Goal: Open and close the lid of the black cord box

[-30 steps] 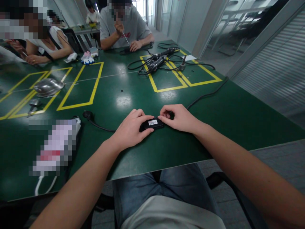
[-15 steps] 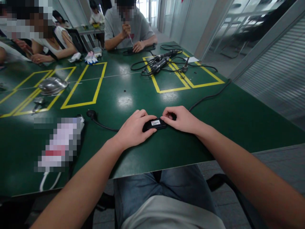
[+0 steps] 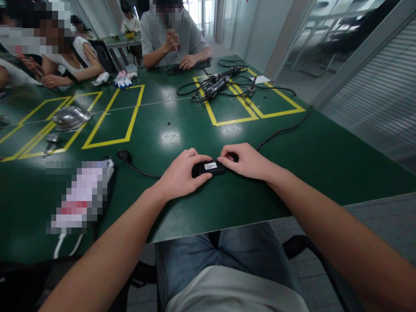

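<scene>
A black power adapter (image 3: 217, 169) with a white label lies flat on the green table in front of me. My left hand (image 3: 184, 173) clasps its left end between thumb and fingers. At its right end, the thumb and fingertips of my right hand (image 3: 243, 161) are pinched together against the adapter's corner; exactly what sits between them is hidden. A short cord leads out left from under my left hand to a black plug (image 3: 123, 156). Beyond my right hand, a dark cord (image 3: 282, 131) runs to the table's far right edge.
A blurred-out phone-like device (image 3: 82, 190) with a white cable lies at left. Farther off are a metal bowl (image 3: 71, 118), a small metal part (image 3: 52, 141), electric screwdrivers (image 3: 218, 86) with tangled cords, and gloves (image 3: 122, 79). Across the table a person (image 3: 177, 37) works with a screwdriver.
The view has shifted very slightly. Both hands keep the same hold at the adapter, and nothing on the table has visibly moved.
</scene>
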`<state>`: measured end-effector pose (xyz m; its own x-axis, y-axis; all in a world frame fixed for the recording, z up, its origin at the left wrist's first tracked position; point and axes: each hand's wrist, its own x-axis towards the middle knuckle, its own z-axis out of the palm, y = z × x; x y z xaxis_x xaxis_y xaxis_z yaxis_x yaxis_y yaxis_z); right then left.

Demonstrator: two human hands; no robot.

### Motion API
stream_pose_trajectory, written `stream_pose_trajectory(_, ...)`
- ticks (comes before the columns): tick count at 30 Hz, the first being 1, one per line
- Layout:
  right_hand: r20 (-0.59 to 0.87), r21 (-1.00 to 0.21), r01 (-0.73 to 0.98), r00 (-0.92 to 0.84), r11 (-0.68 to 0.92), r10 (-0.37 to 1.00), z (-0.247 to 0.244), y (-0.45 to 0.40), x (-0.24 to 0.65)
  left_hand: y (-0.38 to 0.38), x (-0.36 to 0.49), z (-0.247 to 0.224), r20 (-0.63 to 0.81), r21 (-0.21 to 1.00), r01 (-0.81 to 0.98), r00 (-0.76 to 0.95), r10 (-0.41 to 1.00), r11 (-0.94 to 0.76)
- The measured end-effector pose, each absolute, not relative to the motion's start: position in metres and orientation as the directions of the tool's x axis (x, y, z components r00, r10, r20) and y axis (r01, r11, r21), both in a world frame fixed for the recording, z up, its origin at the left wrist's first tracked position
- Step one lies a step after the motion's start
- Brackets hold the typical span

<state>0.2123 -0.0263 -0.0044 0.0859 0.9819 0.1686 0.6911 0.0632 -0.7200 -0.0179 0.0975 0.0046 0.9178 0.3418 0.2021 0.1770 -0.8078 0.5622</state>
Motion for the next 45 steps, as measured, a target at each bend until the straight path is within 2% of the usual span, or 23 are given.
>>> stream_pose_trajectory(6,0.129,-0.757,0.652,0.090,0.040,0.988,-0.005,-0.022,0.219,0.101,-0.017,0.006,0.214,0.646,0.171,0.895,0.391,-0.744)
stream_pose_trajectory(9,0.125,-0.769,0.637,0.088,0.041,0.988,-0.002,-0.023,0.220,0.107,-0.016,0.006,0.261,0.666,0.235,0.816,0.516,-0.708)
stream_pose_trajectory(13,0.130,-0.770,0.635,0.060,0.062,0.990,0.002,-0.027,0.220,0.116,-0.017,0.005,0.334,0.568,0.454,0.636,0.696,-0.687)
stream_pose_trajectory(17,0.090,-0.770,0.633,-0.006,0.073,0.996,0.006,-0.030,0.221,0.122,-0.019,0.003,0.274,0.474,0.586,0.612,0.742,-0.657)
stream_pose_trajectory(20,0.059,-0.772,0.632,-0.025,0.061,0.998,0.008,-0.031,0.223,0.122,-0.018,0.000,0.260,0.450,0.589,0.633,0.730,-0.671)
stream_pose_trajectory(23,0.039,-0.773,0.633,-0.030,0.049,0.999,0.009,-0.032,0.225,0.120,-0.018,0.001,0.317,0.429,0.561,0.641,0.699,-0.708)
stream_pose_trajectory(26,0.030,-0.773,0.632,-0.032,0.044,0.999,0.010,-0.032,0.225,0.115,-0.021,0.005,0.386,0.420,0.434,0.709,0.590,-0.797)
stream_pose_trajectory(28,0.038,-0.774,0.632,-0.024,0.045,0.999,0.009,-0.032,0.224,0.110,-0.023,0.010,0.324,0.452,0.308,0.817,0.476,-0.837)
stream_pose_trajectory(30,0.039,-0.780,0.624,-0.015,0.040,0.999,0.009,-0.031,0.223,0.105,-0.024,0.013,0.191,0.485,0.255,0.903,0.386,-0.837)
stream_pose_trajectory(32,0.027,-0.791,0.611,-0.011,0.028,1.000,0.008,-0.030,0.223,0.102,-0.024,0.015,0.123,0.461,0.283,0.918,0.376,-0.841)
stream_pose_trajectory(36,0.009,-0.805,0.593,-0.002,0.008,1.000,0.009,-0.030,0.223,0.100,-0.023,0.014,0.112,0.430,0.323,0.908,0.404,-0.843)
stream_pose_trajectory(45,-0.010,-0.825,0.564,0.007,-0.012,1.000,0.011,-0.030,0.224,0.101,-0.024,0.015,0.130,0.497,0.284,0.910,0.394,-0.820)
